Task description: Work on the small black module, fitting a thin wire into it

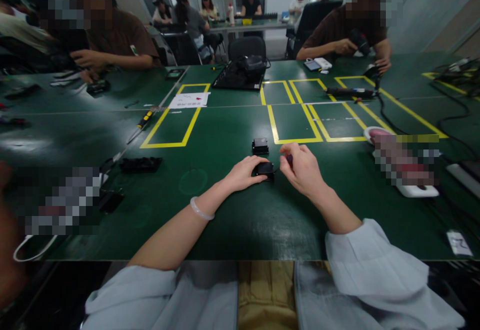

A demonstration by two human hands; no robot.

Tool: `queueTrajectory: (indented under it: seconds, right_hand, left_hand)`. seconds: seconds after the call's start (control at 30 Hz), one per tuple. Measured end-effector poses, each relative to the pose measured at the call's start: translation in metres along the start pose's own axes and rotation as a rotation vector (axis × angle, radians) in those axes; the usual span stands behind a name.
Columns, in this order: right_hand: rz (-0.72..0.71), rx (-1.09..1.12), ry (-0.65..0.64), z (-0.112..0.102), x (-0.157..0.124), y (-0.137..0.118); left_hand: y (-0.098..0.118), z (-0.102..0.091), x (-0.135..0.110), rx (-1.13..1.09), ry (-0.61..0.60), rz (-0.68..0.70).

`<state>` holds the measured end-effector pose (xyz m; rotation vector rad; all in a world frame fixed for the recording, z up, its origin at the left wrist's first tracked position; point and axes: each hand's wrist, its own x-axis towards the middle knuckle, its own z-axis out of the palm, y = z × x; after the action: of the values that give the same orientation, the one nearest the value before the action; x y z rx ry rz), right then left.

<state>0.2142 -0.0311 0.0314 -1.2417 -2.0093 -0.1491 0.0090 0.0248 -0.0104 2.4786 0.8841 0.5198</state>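
My left hand (247,174) is closed around a small black box-like part (265,170) on the green table, with the thumb on its near side and fingers on its far side. Just right of it, my right hand (302,167) has its fingers curled in a pinch. A small dark object (288,160) shows between those fingers, and a thin dark piece reaches from it toward the black part; its kind is too small to make out. Beyond my left hand, a second black box-like part (260,145) sits on the table, untouched.
A black bar-shaped part (140,164) and a yellow-black screwdriver (145,119) lie to the left. Blurred-out devices flank me, one on a white stand (418,190). A black tray (232,77), a paper sheet (189,100) and a dark rod-shaped tool (348,92) lie farther back. Two people work opposite.
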Motion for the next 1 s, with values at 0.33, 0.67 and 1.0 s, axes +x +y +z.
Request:
queueTrajectory:
  seconds: [0.33, 0.67, 1.0]
  right_hand:
    - [-0.01, 0.007, -0.009, -0.001, 0.0003, -0.002]
    - [-0.037, -0.014, -0.019, 0.0024, -0.001, -0.0008]
    - [-0.061, -0.072, 0.037, 0.0009, 0.0005, 0.0011]
  left_hand:
    - [0.0014, -0.0003, 0.0002, -0.014, -0.002, -0.005]
    - [-0.0018, 0.0012, -0.0006, 0.004, -0.002, 0.004]
    - [-0.0011, 0.0007, -0.0001, 0.007, 0.0, -0.001]
